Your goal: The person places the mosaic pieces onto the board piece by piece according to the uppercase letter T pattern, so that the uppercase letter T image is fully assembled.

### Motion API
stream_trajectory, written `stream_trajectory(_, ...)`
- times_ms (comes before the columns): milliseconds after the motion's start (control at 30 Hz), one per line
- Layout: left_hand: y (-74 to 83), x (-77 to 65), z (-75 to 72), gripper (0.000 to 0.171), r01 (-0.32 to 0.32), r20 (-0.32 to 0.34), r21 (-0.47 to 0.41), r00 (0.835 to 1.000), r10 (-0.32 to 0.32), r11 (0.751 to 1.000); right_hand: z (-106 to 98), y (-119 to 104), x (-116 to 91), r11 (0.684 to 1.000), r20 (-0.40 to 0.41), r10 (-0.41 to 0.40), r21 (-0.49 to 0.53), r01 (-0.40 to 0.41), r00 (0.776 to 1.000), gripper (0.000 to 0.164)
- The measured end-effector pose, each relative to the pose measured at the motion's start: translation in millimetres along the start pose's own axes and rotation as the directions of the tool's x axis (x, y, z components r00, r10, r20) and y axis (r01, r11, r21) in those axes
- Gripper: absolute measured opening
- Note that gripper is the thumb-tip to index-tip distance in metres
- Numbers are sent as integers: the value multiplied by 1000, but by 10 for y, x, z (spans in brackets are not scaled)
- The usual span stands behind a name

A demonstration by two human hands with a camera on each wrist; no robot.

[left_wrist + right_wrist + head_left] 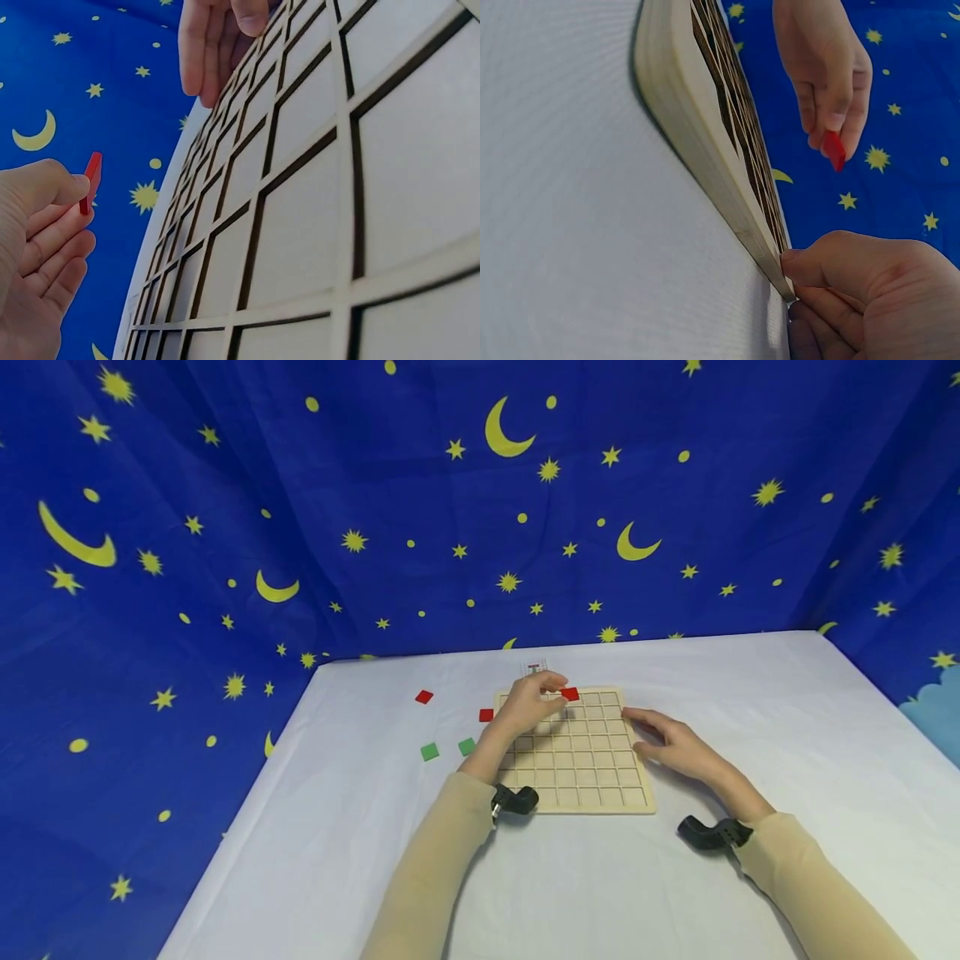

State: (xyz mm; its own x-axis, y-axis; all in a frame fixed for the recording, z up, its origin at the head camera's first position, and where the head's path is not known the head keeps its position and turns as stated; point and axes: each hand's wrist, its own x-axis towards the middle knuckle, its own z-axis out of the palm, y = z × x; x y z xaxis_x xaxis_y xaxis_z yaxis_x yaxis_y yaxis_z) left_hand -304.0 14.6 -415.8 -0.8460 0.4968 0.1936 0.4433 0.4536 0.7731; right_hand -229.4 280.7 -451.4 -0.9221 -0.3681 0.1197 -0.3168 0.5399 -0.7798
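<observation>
In the head view my left hand (pixel 534 703) is held above the back part of a wooden grid board (pixel 581 777). It pinches a small red square tile (pixel 92 184) between thumb and index finger, the other fingers loosely bent below, as the left wrist view shows. The tile is raised over the board's far rows. My right hand (pixel 678 750) rests along the board's right edge, with its thumb tip (pixel 793 264) against the side and its fingers stretched out farther along that edge. The board lies flat, its square cells in rows.
Left of the board lie two red tiles (pixel 424 697) and two green tiles (pixel 430 752). A small card with a printed grid pattern (pixel 534 667) lies behind the board. The white-covered table (pixel 300 860) ends at a blue star-patterned curtain (pixel 420 502).
</observation>
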Motion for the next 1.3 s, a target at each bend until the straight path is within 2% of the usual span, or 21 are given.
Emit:
stream_trajectory(400, -82, 29, 149, 34, 0, 56, 81, 998, -4, 997, 17, 8, -17, 1000, 2, 15, -6, -15, 1000, 58)
stream_trajectory(667, -124, 54, 218, 32, -27, 48, 124, 999, 22, 992, 12, 41, -6, 999, -3, -7, -37, 6, 1000, 57)
stream_trajectory(1167, -155, 47, 270, 34, -94, 56, 289, 995, 81, 953, -7, -3, 23, 1000, 0, 4, -22, -4, 1000, 58)
stream_trajectory(1300, -154, 39, 276, 33, -91, 55, 312, 995, 78, 946, 1, 0, 20, 1000, 2, 7, -18, -7, 1000, 58)
